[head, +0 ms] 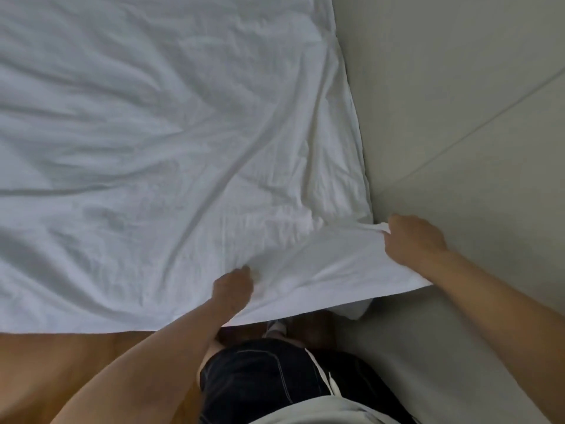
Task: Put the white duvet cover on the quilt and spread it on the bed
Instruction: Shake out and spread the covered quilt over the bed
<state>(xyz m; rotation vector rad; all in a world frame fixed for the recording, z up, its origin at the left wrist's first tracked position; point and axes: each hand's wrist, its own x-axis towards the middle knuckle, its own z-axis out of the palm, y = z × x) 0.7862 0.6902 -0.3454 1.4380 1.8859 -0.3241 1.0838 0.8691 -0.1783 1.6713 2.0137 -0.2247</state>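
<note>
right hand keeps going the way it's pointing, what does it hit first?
The right hand, gripping the white duvet cover at its corner, points up-left in the head view. It would probably meet only more duvet cover; the grey wall lies to its right, though depth is unclear.

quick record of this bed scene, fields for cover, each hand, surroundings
cover: white duvet cover spread over the bed, wrinkled, near edge lifted
left hand: left hand grips a fold near the cover's near edge
right hand: right hand pinches the cover's corner beside the wall
surroundings: pale wall on the right, wooden floor below
quilt: not visible
</note>
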